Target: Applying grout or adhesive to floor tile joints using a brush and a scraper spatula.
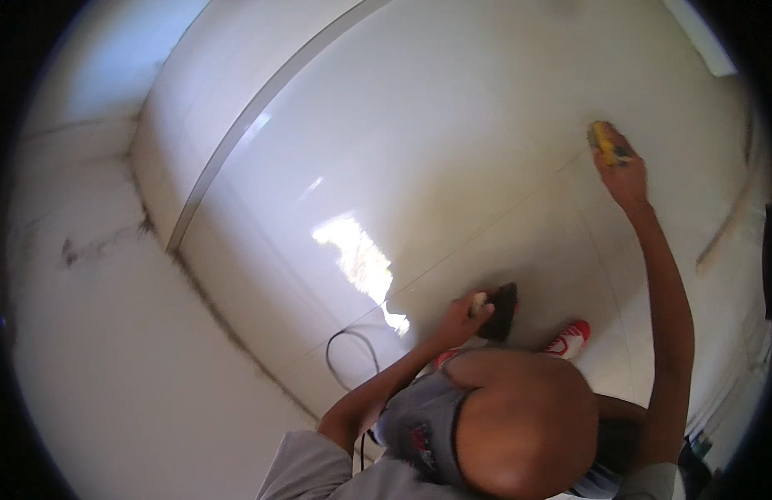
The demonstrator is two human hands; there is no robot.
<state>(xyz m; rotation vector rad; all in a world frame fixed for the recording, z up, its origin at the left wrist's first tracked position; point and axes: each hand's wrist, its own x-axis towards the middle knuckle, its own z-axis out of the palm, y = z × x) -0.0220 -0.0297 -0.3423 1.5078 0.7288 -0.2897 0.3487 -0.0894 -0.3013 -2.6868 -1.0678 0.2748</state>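
Observation:
My left hand is closed round the pale handle of a putty knife with a broad dark blade. It is just in front of my bent knee, above the pale tiled floor. Stretched far out to the right, my right hand grips a small yellow and greyish block against the floor. Its exact kind is too blurred to make out, and my fingers cover part of it.
A red and white shoe shows beside my knee. A thin black cable loops left of my left forearm. A raised metal strip crosses the floor at the left, near a stained white wall. Sunlight glares mid-floor.

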